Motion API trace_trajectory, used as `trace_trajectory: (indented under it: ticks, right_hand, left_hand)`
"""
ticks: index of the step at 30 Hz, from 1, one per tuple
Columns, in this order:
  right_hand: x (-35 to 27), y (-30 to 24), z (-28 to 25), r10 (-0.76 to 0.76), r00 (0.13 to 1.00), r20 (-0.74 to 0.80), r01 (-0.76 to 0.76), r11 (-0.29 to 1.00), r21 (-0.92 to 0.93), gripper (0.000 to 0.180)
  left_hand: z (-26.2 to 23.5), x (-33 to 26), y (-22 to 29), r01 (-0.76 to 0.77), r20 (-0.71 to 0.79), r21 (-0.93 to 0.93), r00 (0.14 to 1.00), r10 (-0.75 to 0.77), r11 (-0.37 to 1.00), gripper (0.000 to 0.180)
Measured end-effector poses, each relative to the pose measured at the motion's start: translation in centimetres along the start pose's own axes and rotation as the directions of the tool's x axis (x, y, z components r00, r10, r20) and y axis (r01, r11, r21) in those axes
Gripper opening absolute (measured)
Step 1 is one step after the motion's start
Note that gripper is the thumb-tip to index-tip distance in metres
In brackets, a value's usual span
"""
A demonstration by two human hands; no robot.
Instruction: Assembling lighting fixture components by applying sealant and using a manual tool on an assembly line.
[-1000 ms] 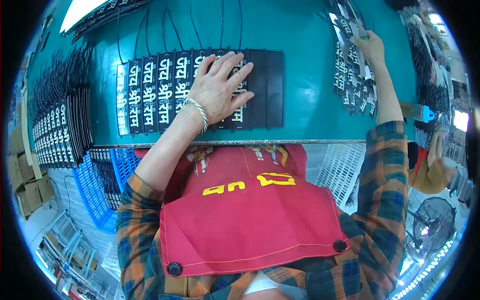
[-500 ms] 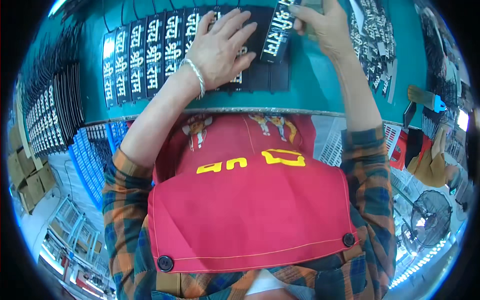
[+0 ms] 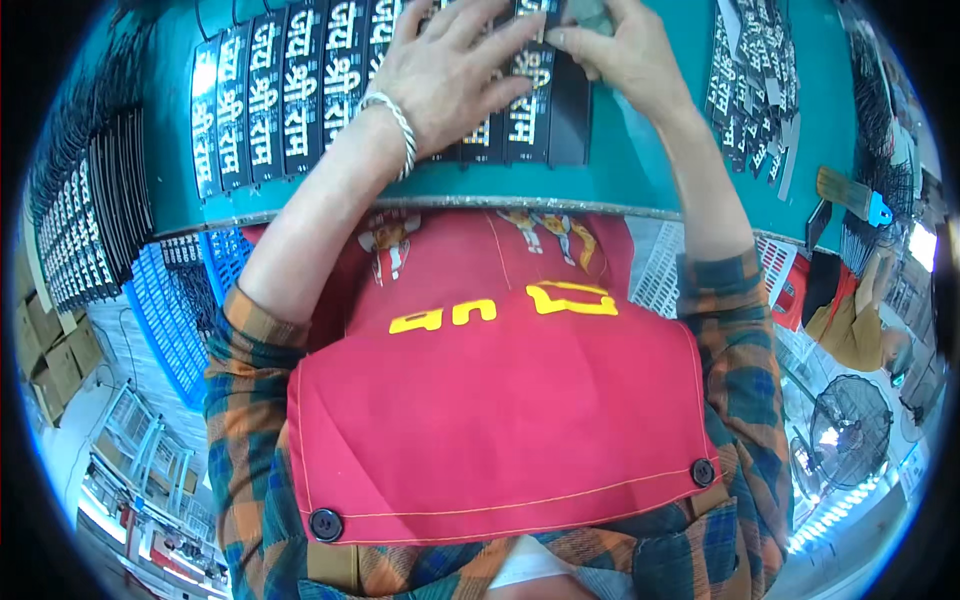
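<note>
Black strips (image 3: 300, 95) with white cut-out lettering lie side by side in a row. My left hand (image 3: 445, 75), a twisted white bracelet at its wrist, rests palm down over the row's right part with fingers spread. Its fingertips reach a lettered strip (image 3: 530, 105) near the right end. Beside that strip is a plain black strip (image 3: 570, 120). My right hand (image 3: 635, 60) is closed around a small grey-green piece (image 3: 588, 14), its kind unclear. The right thumb tip is by the lettered strip's upper part.
The strips lie on a green table (image 3: 650, 170). Loose white-lettered pieces (image 3: 755, 90) are heaped at right, near a brush (image 3: 850, 192). Stacked black strips with wires (image 3: 95, 220) stand at left. Blue baskets (image 3: 165, 320) and a fan (image 3: 850, 430) are beyond the table edge.
The lettered strip my right hand held tilted now lies straight at the row's right end. My right hand has come left toward my left hand. The table view has shifted slightly upward.
</note>
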State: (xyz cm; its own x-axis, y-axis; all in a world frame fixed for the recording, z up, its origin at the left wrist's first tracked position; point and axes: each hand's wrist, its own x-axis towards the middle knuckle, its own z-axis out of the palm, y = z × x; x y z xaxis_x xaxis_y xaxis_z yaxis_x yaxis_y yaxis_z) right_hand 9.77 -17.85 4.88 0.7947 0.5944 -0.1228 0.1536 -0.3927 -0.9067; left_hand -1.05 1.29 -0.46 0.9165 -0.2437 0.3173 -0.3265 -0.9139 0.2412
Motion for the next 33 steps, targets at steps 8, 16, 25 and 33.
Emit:
trace_trajectory:
  ticks: [8, 16, 25, 33]
  right_hand:
    - [-3.2, 1.6, -2.8, -0.021, 0.997, -0.08, 0.018, 0.999, -0.039, 0.06]
    - [-7.5, 0.1, -5.6, -0.212, 0.977, 0.032, 0.196, 0.82, -0.538, 0.045]
    - [-6.1, -1.9, -5.2, -0.211, 0.974, 0.076, 0.208, 0.721, -0.661, 0.038]
    - [-5.0, -4.1, -5.4, -0.135, 0.987, 0.086, 0.157, 0.709, -0.687, 0.032]
  left_hand:
    - [-0.4, 0.6, 1.0, 0.002, 0.011, 0.024, 1.0, -0.003, 1.0, 0.048]
    - [0.7, 2.7, 1.7, -0.013, 0.026, -0.128, 1.0, 0.016, 0.992, 0.047]
    - [0.7, 2.9, 1.7, 0.011, 0.019, -0.137, 1.0, -0.009, 0.991, 0.075]
    - [0.7, 3.0, 1.7, 0.031, 0.013, -0.156, 0.999, -0.029, 0.987, 0.077]
